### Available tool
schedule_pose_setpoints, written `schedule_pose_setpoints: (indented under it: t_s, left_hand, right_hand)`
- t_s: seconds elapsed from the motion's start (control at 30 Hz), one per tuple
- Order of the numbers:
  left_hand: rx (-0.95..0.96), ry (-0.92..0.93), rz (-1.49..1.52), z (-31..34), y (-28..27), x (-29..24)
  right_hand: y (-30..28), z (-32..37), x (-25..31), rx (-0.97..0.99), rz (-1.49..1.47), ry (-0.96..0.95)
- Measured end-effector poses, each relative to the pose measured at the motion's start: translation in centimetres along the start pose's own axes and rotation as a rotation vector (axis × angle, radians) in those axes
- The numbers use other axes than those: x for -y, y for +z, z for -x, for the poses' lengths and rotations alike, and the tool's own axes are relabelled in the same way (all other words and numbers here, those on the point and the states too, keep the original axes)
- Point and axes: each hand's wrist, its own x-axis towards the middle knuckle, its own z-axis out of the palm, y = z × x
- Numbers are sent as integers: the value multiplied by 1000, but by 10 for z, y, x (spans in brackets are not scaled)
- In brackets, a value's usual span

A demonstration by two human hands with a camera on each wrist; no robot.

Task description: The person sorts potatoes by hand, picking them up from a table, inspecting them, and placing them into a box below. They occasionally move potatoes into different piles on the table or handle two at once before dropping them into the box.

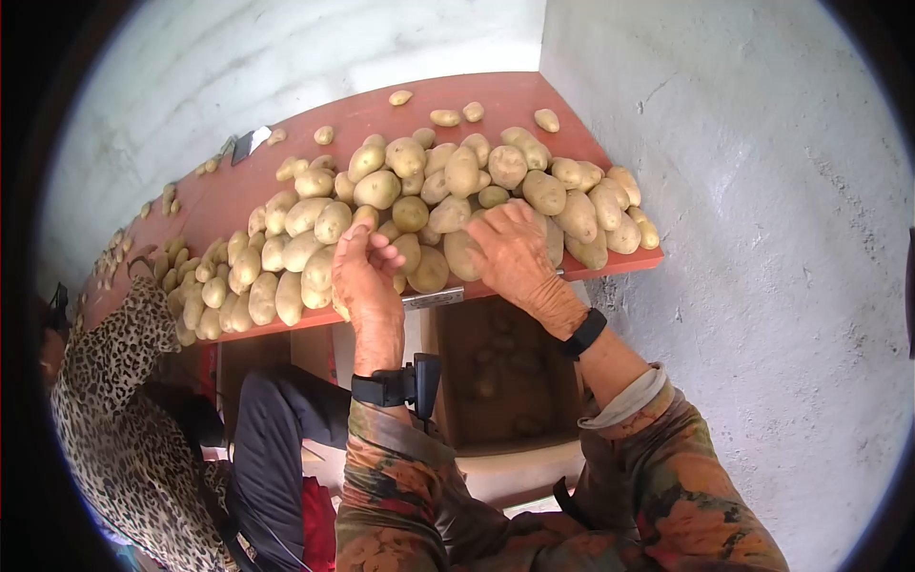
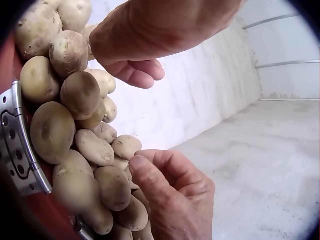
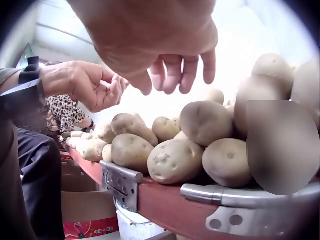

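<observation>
Many potatoes [image 1: 305, 214] lie heaped along the front of a red tabletop [image 1: 353, 110]. My left hand [image 1: 369, 286] hovers at the front edge of the heap, palm partly turned up and fingers loosely bent. In the right wrist view, no potato shows in that left hand [image 3: 95, 85]. To its right, my right hand [image 1: 515, 250] is over the potatoes near the table edge. Its fingers [image 3: 172, 72] hang down loosely above the heap in the right wrist view, with nothing held. A greener potato [image 1: 410, 214] sits between the two hands.
Metal hinges [image 3: 122, 182] run along the table's front edge. Beneath it stands an open cardboard box [image 1: 510, 443] with several potatoes inside. A person in a leopard-print top [image 1: 129, 400] sits at the left. A grey wall [image 1: 753, 219] borders the right side.
</observation>
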Motion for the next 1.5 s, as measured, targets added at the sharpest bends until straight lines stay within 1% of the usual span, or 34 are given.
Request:
schedule_pose_setpoints:
  t_s: [0.07,0.17,0.3,0.4,0.5,0.57,0.7,0.77,0.8,0.87,1.0,1.07,1.1,1.17,1.2,1.23,1.3,1.33,1.37,1.43,1.47,1.5]
  left_hand:
    - [-4,-3,6,2,1,1]
    - [3,-3,1,-4,-1,-2]
    - [3,-17,-20,0,1,-2]
    - [1,-27,-25,1,4,-2]
    - [2,-47,-37,0,6,-4]
    - [2,-57,-33,-1,7,-6]
    - [0,-64,-39,-5,9,-7]
    - [-3,-69,-58,-7,10,-8]
    - [-5,-72,-60,-7,12,-8]
    - [15,-104,-75,-7,16,-7]
    - [50,-136,-87,-7,22,-5]
    - [47,-136,-109,-7,24,-4]
    - [52,-141,-108,-6,25,-3]
    - [47,-132,-118,-4,25,-1]
    - [54,-130,-119,-5,25,0]
    - [58,-134,-120,-5,24,0]
    - [59,-138,-128,-7,26,0]
    - [60,-142,-130,-7,26,0]
    - [62,-136,-128,-6,26,2]
    - [65,-136,-129,-7,27,3]
    - [62,-139,-135,-7,28,3]
    - [59,-144,-142,-7,29,3]
  right_hand:
    - [-2,1,-5,-72,100,-12]
    - [4,1,-5,-115,151,-17]
    - [6,5,-7,-84,212,-27]
    - [11,4,-13,-102,274,-56]
    - [11,0,-16,-72,275,-46]
    - [10,-3,-19,-17,296,-14]
    - [-5,-6,-18,55,249,58]
    - [-15,-11,-15,-49,139,83]
    - [-20,-14,-14,-46,137,85]
    - [-27,-18,-13,-115,15,109]
    - [-35,-20,-11,-151,-30,102]
    - [-39,-19,-7,-114,-143,65]
    - [-40,-16,-3,-114,-137,69]
    - [-39,-8,7,4,-182,56]
    - [-40,-6,10,55,-227,18]
    - [-39,-3,12,54,-225,23]
    - [-33,5,15,254,-192,-110]
    - [-31,8,17,270,-197,-149]
    - [-27,14,18,269,-195,-149]
    - [-24,18,21,379,-232,-207]
    - [-26,21,21,478,-175,-176]
    - [-26,21,19,480,-173,-173]
